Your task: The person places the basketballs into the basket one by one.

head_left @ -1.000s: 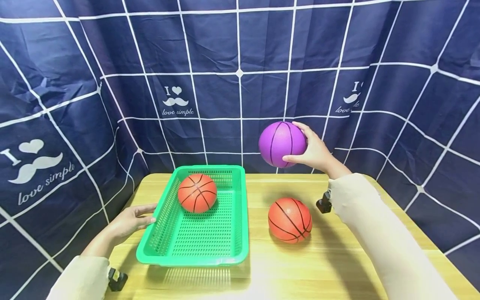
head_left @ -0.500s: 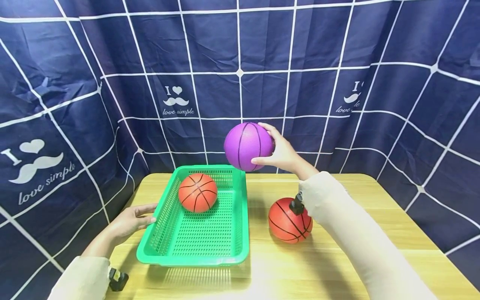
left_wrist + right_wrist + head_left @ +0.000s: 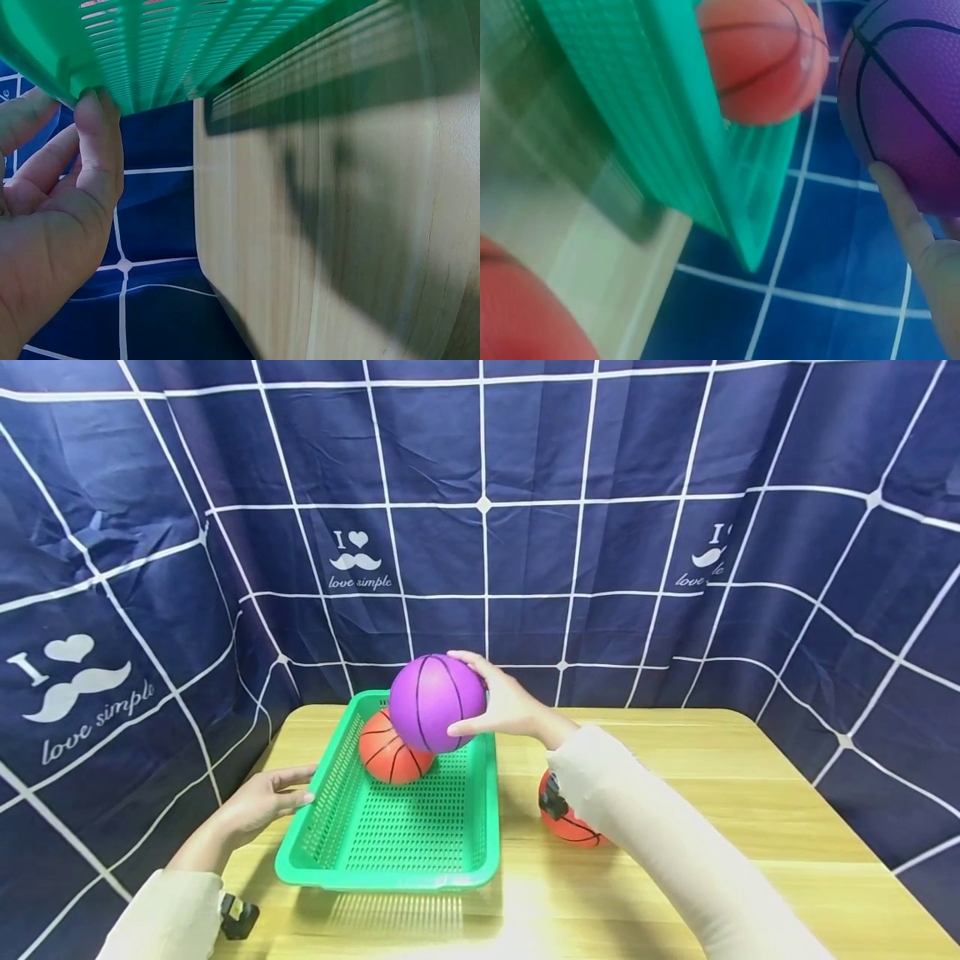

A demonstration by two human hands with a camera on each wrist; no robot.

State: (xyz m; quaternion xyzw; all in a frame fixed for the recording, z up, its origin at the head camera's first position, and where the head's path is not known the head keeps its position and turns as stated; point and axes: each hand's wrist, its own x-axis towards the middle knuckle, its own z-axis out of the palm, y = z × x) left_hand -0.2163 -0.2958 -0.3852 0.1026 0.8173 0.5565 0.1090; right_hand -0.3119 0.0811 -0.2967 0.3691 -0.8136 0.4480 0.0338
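A purple basketball (image 3: 437, 703) is held in my right hand (image 3: 510, 702), thumb on its near side and fingers over its right side. It hangs above the far part of a green plastic basket (image 3: 491, 827). Inside that basket, an orange-red basketball (image 3: 393, 756) lies near the far left corner, partly covered by the purple one in the head view. My left hand (image 3: 258, 806) holds the basket's left rim; the left wrist view shows the thumb (image 3: 94, 135) against the rim. Another orange-red basketball (image 3: 573, 833) sits on the table right of the basket, partly behind my right forearm.
The light wooden table (image 3: 675, 760) carries the basket on its left side. Dark blue curtains (image 3: 585, 552) with white grid lines stand along the back and both sides. Small black devices (image 3: 238, 917) are strapped at both wrists.
My right hand has carried the purple basketball left from over the table to above the basket, and lowered it. The left hand, basket and other two balls have stayed put.
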